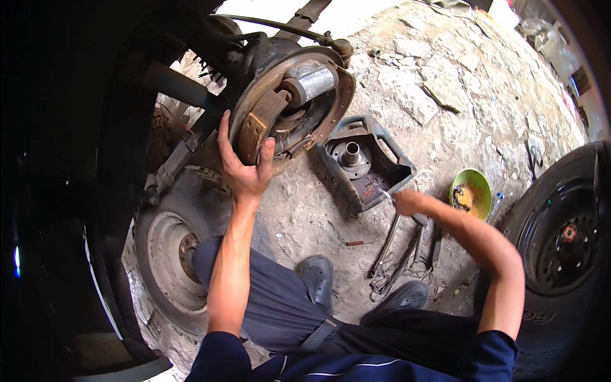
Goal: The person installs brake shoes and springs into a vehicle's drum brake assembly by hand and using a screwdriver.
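Note:
A rusty drum brake assembly [289,118] hangs from the axle at upper left, with a brake shoe [253,135] and a silvery cylinder [313,81] on it. My left hand [245,175] grips the lower end of the shoe, thumb on one side and fingers on the other. Away to the right, my right hand [412,202] is closed round a slim tool, whose light, shiny end [386,193] pokes out toward a cut-open dark plastic jug [363,197]. A metal wheel hub [352,159] sits inside that jug. The fist hides most of the tool.
Several long-handled tools [386,247] and a red-handled screwdriver [358,242] lie on the rough stone floor before my feet. A green bowl [485,191] with orange-brown contents stands at right, near a large tyre [560,235]. Another wheel [167,245] lies by my left leg.

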A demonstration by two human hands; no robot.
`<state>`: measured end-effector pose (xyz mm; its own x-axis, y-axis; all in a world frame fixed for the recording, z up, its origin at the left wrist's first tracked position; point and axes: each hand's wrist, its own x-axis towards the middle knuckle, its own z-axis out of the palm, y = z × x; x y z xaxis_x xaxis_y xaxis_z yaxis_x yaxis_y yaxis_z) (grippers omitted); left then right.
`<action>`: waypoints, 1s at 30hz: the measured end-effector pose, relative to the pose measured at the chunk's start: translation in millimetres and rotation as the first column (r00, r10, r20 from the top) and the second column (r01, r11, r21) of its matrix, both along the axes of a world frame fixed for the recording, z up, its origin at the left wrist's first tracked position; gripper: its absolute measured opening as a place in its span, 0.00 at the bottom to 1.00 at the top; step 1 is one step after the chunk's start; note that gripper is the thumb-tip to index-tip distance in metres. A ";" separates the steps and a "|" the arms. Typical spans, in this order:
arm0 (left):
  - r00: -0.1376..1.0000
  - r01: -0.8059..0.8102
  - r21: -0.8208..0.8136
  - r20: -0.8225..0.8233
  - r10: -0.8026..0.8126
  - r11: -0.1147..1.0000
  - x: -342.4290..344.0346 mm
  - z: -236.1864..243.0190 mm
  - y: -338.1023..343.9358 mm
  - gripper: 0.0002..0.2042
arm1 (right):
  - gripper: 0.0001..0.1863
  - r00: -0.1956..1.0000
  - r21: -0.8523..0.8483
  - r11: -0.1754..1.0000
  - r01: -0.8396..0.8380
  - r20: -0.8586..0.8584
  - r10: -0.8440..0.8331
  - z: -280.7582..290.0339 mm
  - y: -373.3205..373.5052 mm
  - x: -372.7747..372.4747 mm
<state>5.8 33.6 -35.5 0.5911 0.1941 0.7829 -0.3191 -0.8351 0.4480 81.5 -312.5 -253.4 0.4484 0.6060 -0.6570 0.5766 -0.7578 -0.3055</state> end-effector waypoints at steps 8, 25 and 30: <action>0.988 -0.120 0.219 0.124 0.094 0.968 -1.0 5.3 8.3 0.37 | 0.15 0.978 -0.228 0.971 -0.066 0.180 0.109 -56.4 -19.3 -50.0; 0.989 -0.135 0.183 0.085 0.121 0.974 -4.5 10.7 -3.4 0.28 | 0.39 0.911 0.311 0.886 0.345 0.119 -0.396 67.8 46.9 58.4; 0.979 0.051 0.003 0.196 -0.051 0.999 3.8 2.7 1.5 0.35 | 0.47 0.770 0.847 0.179 0.500 -0.341 -0.539 161.2 109.0 90.9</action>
